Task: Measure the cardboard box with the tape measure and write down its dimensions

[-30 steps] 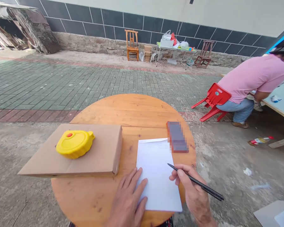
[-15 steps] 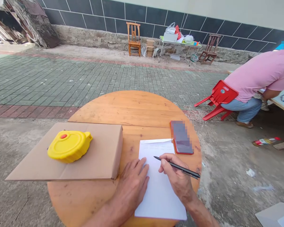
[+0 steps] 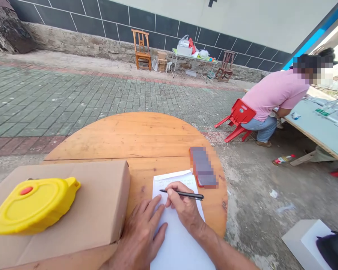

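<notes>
Paper [image 3: 176, 245] touches the loosely spread left hand [image 3: 142, 229]; the right hand [image 3: 184, 208] pinches a pen [image 3: 193, 195].

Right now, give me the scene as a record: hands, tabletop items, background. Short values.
left_hand: spread, fingers on the paper's left side
right_hand: holding a black pen; tip contact unclear
paper: white, small writing near the top edge, too small to read
phone: red-edged, by the paper's upper right
cardboard_box: left of the paper, yellow case with red button on top
surface: round wooden table
background: person in pink shirt, seated on a red chair
</notes>
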Motion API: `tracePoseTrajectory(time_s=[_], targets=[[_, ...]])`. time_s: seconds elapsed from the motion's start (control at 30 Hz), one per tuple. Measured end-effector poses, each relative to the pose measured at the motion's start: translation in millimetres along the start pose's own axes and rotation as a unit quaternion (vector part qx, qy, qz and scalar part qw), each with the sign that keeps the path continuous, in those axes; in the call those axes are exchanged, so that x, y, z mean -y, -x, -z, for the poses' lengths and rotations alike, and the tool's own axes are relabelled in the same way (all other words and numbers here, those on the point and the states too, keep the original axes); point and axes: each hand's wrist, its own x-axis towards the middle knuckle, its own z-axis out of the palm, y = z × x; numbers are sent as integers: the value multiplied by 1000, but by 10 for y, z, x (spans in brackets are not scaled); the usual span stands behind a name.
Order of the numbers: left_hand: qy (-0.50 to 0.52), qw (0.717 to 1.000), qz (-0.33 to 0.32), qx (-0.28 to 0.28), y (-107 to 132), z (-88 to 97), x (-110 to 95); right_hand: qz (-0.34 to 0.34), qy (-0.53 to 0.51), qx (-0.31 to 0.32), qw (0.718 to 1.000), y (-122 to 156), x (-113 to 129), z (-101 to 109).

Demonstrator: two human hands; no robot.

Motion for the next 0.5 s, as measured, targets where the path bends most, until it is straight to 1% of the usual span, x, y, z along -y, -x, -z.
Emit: tracePoseTrajectory(time_s=[0.17,0.27,0.37,0.5], targets=[[-13,1000,-8,-7,-28,13,19,3,4,-3,1000,-12,-41,-19],[-24,1000,-11,-4,-23,24,17,9,2,-12,1000,-17,-66,10],[-13,1000,5,-3,-30,51,-21,27,-7,-53,998,-11,-42,131],[7,999,31,11,-56,77,-80,43,-39,-126,990,43,59,389]])
